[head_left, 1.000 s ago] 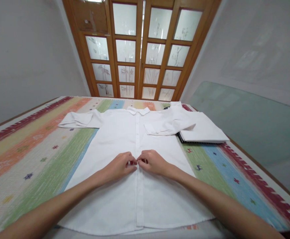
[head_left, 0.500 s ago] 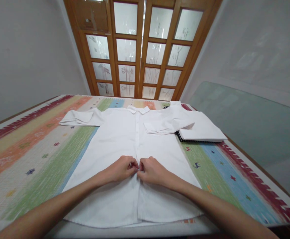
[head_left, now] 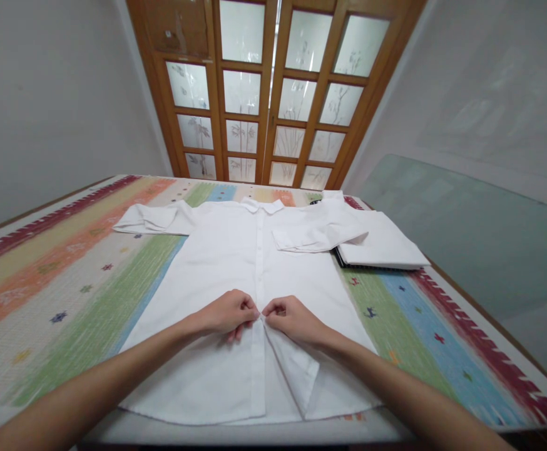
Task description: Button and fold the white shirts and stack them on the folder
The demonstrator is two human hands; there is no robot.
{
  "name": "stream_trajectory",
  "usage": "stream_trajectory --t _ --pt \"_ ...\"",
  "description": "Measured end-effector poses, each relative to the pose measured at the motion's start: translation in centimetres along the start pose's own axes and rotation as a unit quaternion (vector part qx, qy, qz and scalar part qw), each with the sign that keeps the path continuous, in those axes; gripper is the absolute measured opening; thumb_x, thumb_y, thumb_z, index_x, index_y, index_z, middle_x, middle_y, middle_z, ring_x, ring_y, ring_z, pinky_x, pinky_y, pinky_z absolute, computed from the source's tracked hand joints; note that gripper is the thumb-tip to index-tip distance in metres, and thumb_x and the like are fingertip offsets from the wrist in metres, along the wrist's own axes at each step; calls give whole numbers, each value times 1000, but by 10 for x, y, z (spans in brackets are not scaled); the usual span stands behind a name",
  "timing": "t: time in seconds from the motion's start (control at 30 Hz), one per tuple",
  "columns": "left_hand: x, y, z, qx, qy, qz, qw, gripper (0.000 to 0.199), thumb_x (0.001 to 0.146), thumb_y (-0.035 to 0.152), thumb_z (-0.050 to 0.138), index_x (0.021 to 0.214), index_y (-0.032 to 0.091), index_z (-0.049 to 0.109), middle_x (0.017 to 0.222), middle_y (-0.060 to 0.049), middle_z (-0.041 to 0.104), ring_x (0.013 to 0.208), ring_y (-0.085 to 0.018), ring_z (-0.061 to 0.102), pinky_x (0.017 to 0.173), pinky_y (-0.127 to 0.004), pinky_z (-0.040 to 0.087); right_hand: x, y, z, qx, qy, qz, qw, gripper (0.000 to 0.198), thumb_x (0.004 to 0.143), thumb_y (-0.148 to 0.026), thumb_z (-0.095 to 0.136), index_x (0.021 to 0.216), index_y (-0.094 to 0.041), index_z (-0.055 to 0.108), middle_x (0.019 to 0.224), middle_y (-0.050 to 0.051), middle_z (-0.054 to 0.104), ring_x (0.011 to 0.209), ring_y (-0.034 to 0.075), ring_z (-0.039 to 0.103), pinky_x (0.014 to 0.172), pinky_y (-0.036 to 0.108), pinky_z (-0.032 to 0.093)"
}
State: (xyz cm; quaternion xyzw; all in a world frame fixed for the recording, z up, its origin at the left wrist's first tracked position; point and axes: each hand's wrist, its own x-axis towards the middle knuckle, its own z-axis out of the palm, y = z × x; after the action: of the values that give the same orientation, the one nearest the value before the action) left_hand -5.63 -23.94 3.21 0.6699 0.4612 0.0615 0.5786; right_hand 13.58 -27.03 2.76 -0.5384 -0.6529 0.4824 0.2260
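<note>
A white long-sleeved shirt lies front up, its collar at the far end and its button placket running down the middle. Over the lower placket, my left hand pinches one front edge of the shirt between thumb and forefinger. Close beside it, my right hand pinches the other front edge, fingertips nearly touching the left ones. Any button between them is too small to make out. Below the hands the front splits, and the right flap is folded back into a triangle.
The shirt rests on a table with a striped colourful cloth. Folded white fabric on a black item lies at right, under the shirt's sleeve. A glass-paned wooden door stands behind; a pale green panel leans at the right wall.
The lower right front flap has turned outward, opening a gap below my hands. My hands stay over the same part of the placket, fingertips still pinching. The view has shifted slightly.
</note>
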Motion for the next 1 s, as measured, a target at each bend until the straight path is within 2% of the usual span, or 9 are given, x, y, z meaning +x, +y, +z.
stream_trajectory --t 0.17,0.27,0.37,0.5,0.67,0.83,1.0 --pt "2 -5 1 -38 1 -2 999 27 77 43 59 73 16 55 46 3 57 35 -11 52 35 -20 37 0 -4 2 127 7 72 989 18 67 -15 57 76 -12 73 61 -1 65 56 9 49 51 20 33" --pt "-1 -4 5 -39 26 14 999 26 77 42 58 76 16 56 51 1 61 39 -12 56 39 -20 39 0 -4 3 178 6 83 981 14 66 -18 59 72 -13 70 55 -3 60 49 7 45 46 19 30" --pt "-6 0 9 -14 60 46 997 22 79 38 54 78 16 57 57 1 64 43 -12 59 43 -21 41 0 -3 4 218 -29 98 971 14 67 -24 57 73 -14 65 58 -3 63 39 6 45 36 19 29" --pt "-10 0 13 10 94 72 993 24 80 39 53 79 16 60 61 0 66 51 -14 64 51 -22 45 0 -1 4 226 -61 85 968 17 68 -29 57 74 -14 63 70 2 69 38 7 52 33 19 35" --pt "-8 -7 14 -61 128 65 988 27 77 40 59 79 14 63 67 -5 71 59 -16 67 60 -26 50 0 -2 3 229 -58 90 968 19 67 -28 55 76 -14 64 69 2 70 38 6 51 33 18 35" --pt "-9 -6 14 -4 113 52 992 31 75 43 61 70 14 69 62 -4 70 62 -16 66 59 -23 47 -1 -5 2 221 -66 84 969 24 68 -26 48 78 -13 67 64 0 68 34 5 45 32 18 30" --pt "-9 0 13 -6 111 33 993 23 70 34 61 65 14 69 59 -3 68 60 -16 65 56 -23 45 -2 -6 1 222 -75 97 967 31 71 -22 42 87 -12 67 57 -2 65 31 5 42 31 18 21"
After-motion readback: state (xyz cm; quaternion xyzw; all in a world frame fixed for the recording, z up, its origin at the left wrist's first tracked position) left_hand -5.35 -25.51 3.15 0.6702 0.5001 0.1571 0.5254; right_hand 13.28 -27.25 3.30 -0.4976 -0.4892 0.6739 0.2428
